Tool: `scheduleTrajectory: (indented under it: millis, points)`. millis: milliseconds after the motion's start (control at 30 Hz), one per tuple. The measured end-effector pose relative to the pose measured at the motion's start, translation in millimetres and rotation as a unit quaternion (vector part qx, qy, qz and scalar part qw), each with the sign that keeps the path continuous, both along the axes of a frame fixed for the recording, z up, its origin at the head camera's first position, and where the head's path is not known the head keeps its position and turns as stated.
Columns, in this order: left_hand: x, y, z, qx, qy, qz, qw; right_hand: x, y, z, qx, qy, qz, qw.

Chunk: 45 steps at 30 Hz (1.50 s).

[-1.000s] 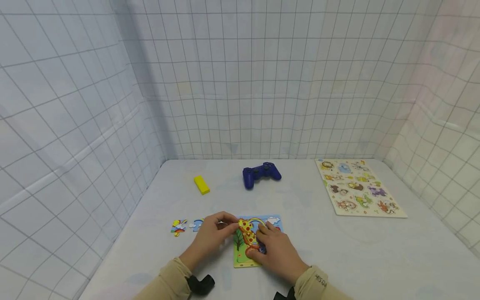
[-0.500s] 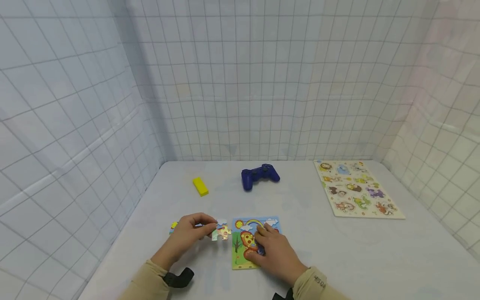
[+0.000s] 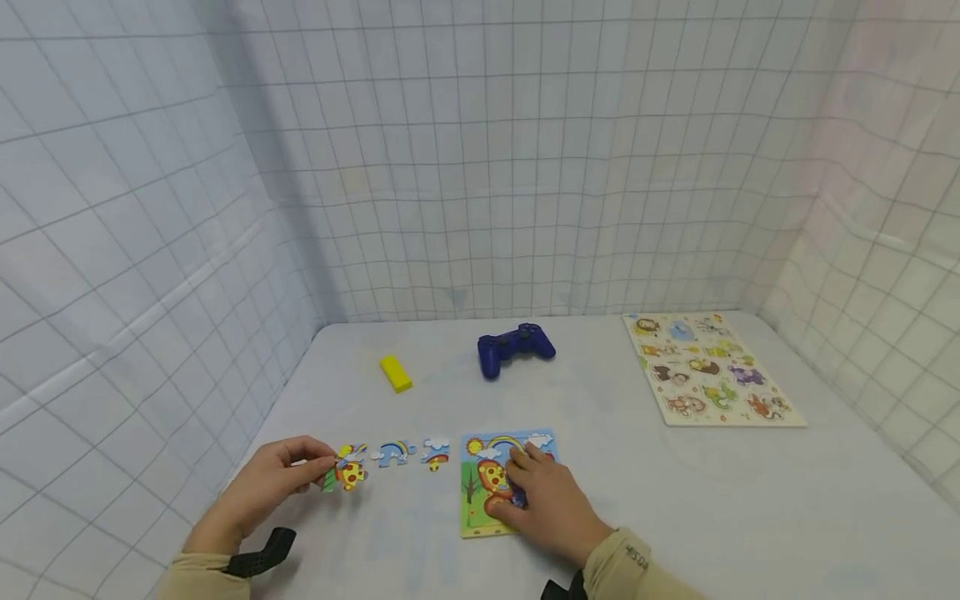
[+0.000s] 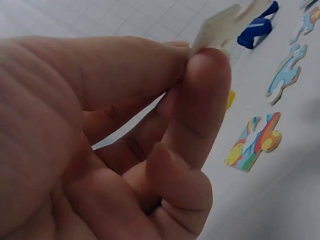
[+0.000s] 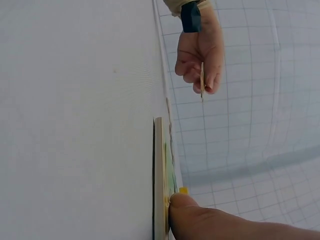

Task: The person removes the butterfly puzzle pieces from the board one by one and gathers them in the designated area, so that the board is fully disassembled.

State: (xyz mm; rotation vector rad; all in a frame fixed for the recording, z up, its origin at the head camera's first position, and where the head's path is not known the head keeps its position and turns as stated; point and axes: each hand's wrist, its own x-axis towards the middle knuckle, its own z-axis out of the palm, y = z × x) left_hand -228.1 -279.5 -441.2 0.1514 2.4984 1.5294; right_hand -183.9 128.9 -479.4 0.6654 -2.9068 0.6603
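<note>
In the head view my left hand (image 3: 273, 477) is at the left of the table. It pinches a jigsaw piece (image 3: 350, 476) with yellow and red-spotted print between thumb and fingertips, raised off the table; the left wrist view shows the piece (image 4: 220, 27) nearly edge-on. My right hand (image 3: 552, 506) rests on a picture puzzle board (image 3: 478, 518) showing a sun, rainbow and tree, covering its right part. Seen from the right wrist, the thumb (image 5: 187, 212) presses the board's face. Beyond the held piece lies another jigsaw piece (image 4: 252, 142), partly hidden in the head view.
Two more jigsaw pieces, a rainbow piece (image 3: 395, 453) and a cloud piece (image 3: 435, 452), lie left of the board. Farther back are a yellow block (image 3: 396, 374) and a blue game controller (image 3: 516, 348). An animal puzzle board (image 3: 708, 371) lies at right.
My left hand has moved from the puzzle board leftwards past the loose pieces, carrying the pinched jigsaw piece away from the board. The right hand has stayed on the board.
</note>
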Motion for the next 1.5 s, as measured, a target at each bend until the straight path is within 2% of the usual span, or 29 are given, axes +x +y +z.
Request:
scheduleTrajectory:
  millis: [133, 267, 333, 533, 900, 1333, 1500]
  points:
    - [0.7, -4, 2.3, -0.018, -0.001, -0.023, 0.9996, 0.3, 2, 1.3, -0.006, -0.003, 0.002, 1.0]
    - [1.3, -4, 0.5, -0.061, 0.003, -0.058, 0.9964, 1.3, 4, 2.7, -0.012, -0.007, 0.002, 1.0]
    - [1.4, -3, -1.2, -0.085, 0.008, -0.063, 0.9944, 1.5, 4, 2.8, -0.014, -0.009, 0.002, 1.0]
    - [0.0, 0, -4.7, -0.115, 0.016, -0.042, 0.9924, 1.6, 5, 2.1, -0.021, -0.003, 0.006, 1.0]
    - [0.9, 6, -8.5, -0.144, 0.05, -0.029, 0.9879, 1.3, 4, 2.0, -0.012, 0.003, 0.008, 1.0]
    - [6.3, 15, -3.9, -0.22, 0.075, 0.001, 0.9726, 2.2, 2, 3.6, -0.012, 0.003, 0.012, 1.0]
    - [8.7, 14, -5.6, -0.235, 0.076, 0.008, 0.969, 2.5, 1, 3.1, -0.005, 0.0, 0.01, 1.0]
